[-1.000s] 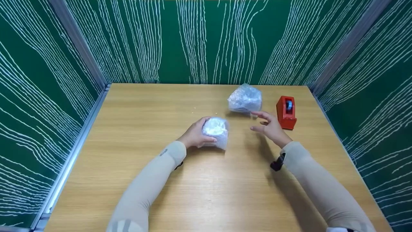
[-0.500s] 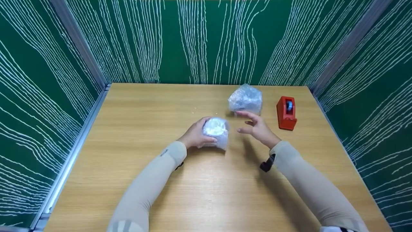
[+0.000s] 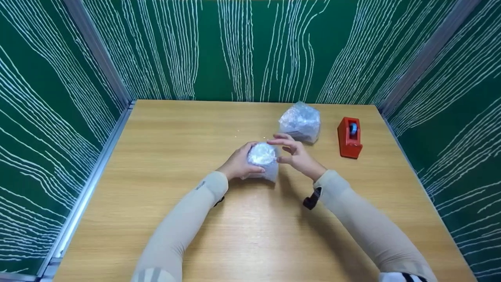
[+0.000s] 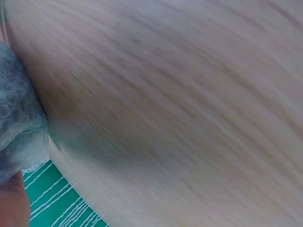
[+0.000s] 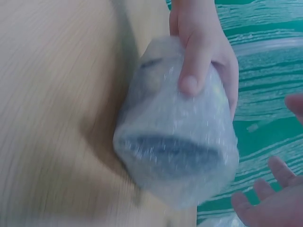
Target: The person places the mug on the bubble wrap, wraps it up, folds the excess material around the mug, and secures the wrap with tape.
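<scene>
A bubble-wrapped bundle (image 3: 264,166), rounded on top, stands at the middle of the table; what it contains is hidden. My left hand (image 3: 238,161) grips it from the left, thumb on the near side. The right wrist view shows the left thumb lying along the bubble wrap (image 5: 175,118), with a folded flap facing the camera. My right hand (image 3: 300,157) hovers at the bundle's right side, fingers spread and lightly bent, fingertips close to its top edge. Contact cannot be told. A small pale translucent scrap (image 5: 252,127), perhaps tape, shows near the right fingers (image 5: 267,189).
Behind the right hand, a second bubble-wrapped bundle (image 3: 300,122) sits near the table's back edge. A red tape dispenser (image 3: 349,137) stands to its right. Green walls with white lines (image 3: 207,51) enclose the wooden table (image 3: 176,129) at the back and sides.
My right hand has moved left, from near the second bundle and dispenser to the held bundle's right side. The left hand and its bundle have stayed in place.
</scene>
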A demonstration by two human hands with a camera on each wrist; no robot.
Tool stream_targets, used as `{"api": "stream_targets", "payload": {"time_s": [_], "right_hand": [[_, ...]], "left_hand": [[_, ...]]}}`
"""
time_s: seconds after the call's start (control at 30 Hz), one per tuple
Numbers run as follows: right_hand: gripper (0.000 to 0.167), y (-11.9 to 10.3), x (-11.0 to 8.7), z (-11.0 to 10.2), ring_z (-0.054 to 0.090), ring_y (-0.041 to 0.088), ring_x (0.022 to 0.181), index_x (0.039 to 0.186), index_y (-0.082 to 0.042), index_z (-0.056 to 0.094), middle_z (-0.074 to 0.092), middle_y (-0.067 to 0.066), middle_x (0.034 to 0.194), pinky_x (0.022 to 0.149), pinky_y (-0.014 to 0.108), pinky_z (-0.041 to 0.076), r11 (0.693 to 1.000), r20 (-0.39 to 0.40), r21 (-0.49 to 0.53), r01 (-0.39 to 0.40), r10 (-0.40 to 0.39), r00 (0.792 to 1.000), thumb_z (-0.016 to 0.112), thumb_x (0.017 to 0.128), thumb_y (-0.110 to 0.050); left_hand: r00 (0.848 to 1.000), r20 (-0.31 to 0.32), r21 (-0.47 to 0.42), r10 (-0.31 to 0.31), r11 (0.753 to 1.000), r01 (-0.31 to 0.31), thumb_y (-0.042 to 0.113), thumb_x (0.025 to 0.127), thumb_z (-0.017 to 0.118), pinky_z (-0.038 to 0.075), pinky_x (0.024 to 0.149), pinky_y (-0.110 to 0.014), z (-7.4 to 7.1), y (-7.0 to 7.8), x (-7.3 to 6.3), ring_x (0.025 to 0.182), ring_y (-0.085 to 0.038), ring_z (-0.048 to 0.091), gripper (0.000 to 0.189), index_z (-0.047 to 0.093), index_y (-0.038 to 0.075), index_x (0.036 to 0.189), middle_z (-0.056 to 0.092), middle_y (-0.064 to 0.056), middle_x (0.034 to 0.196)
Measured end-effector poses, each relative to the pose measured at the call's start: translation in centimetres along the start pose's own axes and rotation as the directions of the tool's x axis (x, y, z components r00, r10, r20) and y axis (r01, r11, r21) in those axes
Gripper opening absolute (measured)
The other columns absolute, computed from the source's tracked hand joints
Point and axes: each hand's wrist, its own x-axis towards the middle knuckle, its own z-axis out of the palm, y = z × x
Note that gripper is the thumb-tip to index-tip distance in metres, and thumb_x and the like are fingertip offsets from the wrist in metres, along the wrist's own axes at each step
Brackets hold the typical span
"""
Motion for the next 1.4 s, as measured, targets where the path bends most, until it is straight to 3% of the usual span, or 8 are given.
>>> {"api": "stream_targets", "payload": {"time_s": [0.1, 0.33, 0.6, 0.93, 1.13, 1.4], "right_hand": [[0.054, -0.3, 0.3, 0.6, 0.019, 0.038, 0.167, 0.142, -0.008, 0.071, 0.034, 0.011, 0.175, 0.134, 0.069, 0.017, 1.000, 0.029, 0.009, -0.011, 0.011, 1.000, 0.062, 0.092, 0.010], [0.049, -0.4, 1.1, 1.3, 0.015, 0.039, 0.167, 0.136, -0.004, 0.075, 0.031, 0.009, 0.177, 0.129, 0.070, 0.030, 0.996, 0.050, 0.068, -0.053, 0.050, 0.997, 0.053, 0.094, 0.007], [0.049, 1.4, 2.0, 1.1, 0.017, 0.038, 0.167, 0.137, -0.004, 0.074, 0.037, 0.011, 0.175, 0.135, 0.066, 0.014, 0.991, -0.064, 0.096, -0.091, 0.097, 0.993, 0.053, 0.094, 0.005], [0.033, 2.9, 2.6, 1.7, 0.035, 0.039, 0.158, 0.131, 0.004, 0.074, 0.050, 0.021, 0.164, 0.132, 0.060, 0.028, 0.995, -0.203, 0.072, -0.068, 0.081, 0.976, 0.068, 0.100, -0.003], [0.034, 3.7, 2.6, 1.8, 0.042, 0.041, 0.154, 0.130, 0.007, 0.074, 0.053, 0.025, 0.160, 0.132, 0.057, 0.031, 0.996, -0.237, 0.058, -0.067, 0.079, 0.968, 0.072, 0.097, 0.002], [0.034, 4.3, 2.5, 1.9, 0.047, 0.042, 0.152, 0.128, 0.009, 0.073, 0.056, 0.027, 0.157, 0.131, 0.053, 0.035, 0.998, -0.255, 0.036, -0.057, 0.064, 0.965, 0.074, 0.095, 0.003]], "left_hand": [[1.000, 0.002, 0.000, 0.001, 1.000, -0.001, 0.024, 0.083, 0.097, 0.046, 0.124, -0.048, 0.1, -0.1, 0.1, 0.141, -0.032, 0.058, 0.099, 0.041, 0.012, 0.164, 0.055, -0.013, 0.159], [1.000, 0.004, -0.005, -0.011, 1.000, 0.011, 0.023, 0.084, 0.096, 0.045, 0.126, -0.048, 0.1, -0.1, 0.0, 0.144, -0.032, 0.056, 0.099, 0.040, 0.012, 0.165, 0.053, -0.013, 0.162], [1.000, 0.001, -0.022, 0.003, 1.000, -0.003, 0.023, 0.083, 0.097, 0.049, 0.122, -0.046, 0.1, -0.3, 0.1, 0.139, -0.031, 0.060, 0.101, 0.040, 0.011, 0.165, 0.055, -0.013, 0.159], [1.000, 0.007, 0.030, 0.023, 0.999, -0.023, 0.032, 0.084, 0.096, 0.046, 0.125, -0.047, 0.0, -0.4, 0.0, 0.143, -0.032, 0.057, 0.102, 0.038, 0.012, 0.166, 0.053, -0.014, 0.162], [0.999, 0.024, 0.053, 0.028, 0.998, -0.029, 0.042, 0.088, 0.093, 0.044, 0.126, -0.050, -0.1, -0.1, -0.5, 0.147, -0.030, 0.053, 0.099, 0.032, 0.023, 0.164, 0.049, -0.010, 0.164], [0.998, 0.046, 0.095, 0.051, 0.994, -0.055, 0.045, 0.092, 0.088, 0.041, 0.128, -0.055, -0.2, 0.3, -0.8, 0.150, -0.031, 0.049, 0.071, 0.051, 0.034, 0.151, 0.046, -0.003, 0.167]]}}
